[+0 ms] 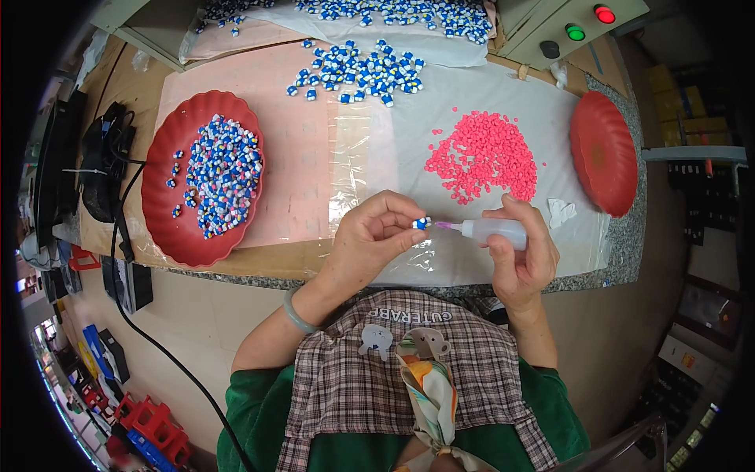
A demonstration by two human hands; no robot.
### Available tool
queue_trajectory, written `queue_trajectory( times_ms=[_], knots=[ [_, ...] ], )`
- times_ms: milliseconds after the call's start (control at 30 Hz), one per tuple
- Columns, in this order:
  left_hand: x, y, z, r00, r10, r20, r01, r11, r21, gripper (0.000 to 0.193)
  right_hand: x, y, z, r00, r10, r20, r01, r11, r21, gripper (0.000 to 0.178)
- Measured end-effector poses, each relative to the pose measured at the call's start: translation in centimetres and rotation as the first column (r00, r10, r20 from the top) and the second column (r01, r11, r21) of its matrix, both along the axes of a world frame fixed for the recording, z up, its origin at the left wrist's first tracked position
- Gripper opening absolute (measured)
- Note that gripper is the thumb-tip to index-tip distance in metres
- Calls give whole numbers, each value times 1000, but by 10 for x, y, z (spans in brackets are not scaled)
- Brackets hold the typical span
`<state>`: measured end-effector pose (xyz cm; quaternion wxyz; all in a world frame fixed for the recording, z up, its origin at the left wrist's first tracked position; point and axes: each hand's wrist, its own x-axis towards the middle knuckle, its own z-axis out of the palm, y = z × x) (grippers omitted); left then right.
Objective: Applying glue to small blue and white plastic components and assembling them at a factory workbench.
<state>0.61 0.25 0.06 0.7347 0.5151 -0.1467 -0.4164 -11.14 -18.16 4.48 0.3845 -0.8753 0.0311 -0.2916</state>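
Note:
Between thumb and fingers, my left hand (376, 232) pinches a small blue-and-white piece (421, 223). My right hand (523, 256) is wrapped round a translucent squeeze bottle (497, 233), which lies nearly level. The bottle's thin pinkish-purple nozzle (447, 226) points left, its tip at or very near the piece; whether they touch I cannot tell. Beyond the bottle, many small pink pieces (487, 153) are spread on white sheeting. A loose pile of blue-and-white pieces (358, 71) lies farther back.
At the left, a red scalloped tray (157, 197) holds many blue-and-white pieces. Another red tray (604, 153) stands at the right edge. More pieces lie on a raised shelf (338, 31) behind, beside a panel with lit buttons (576, 32). A black cable (130, 303) hangs at the left.

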Motion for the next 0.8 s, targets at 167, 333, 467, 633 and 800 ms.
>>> queue_trajectory(
  times_ms=[167,333,467,633,800],
  knots=[
    [0,0,-2,1000,-1,-10,1,1000,-12,22,1,3,4,1000,-7,0,7,1000,15,39],
    [0,-1,-4,1000,-8,-16,8,1000,-5,23,4,4,5,1000,-3,9,3,1000,8,41],
    [0,0,-6,999,-15,-30,15,1000,-1,22,4,3,5,1000,-2,9,2,1000,-13,41],
    [1,1,-6,999,-1,-54,1,1000,0,21,-3,-6,-4,999,-31,-8,32,981,190,38],
    [4,4,-12,997,4,-78,-6,1000,-17,21,4,-20,-10,998,-66,-10,48,611,790,29]
  ],
)
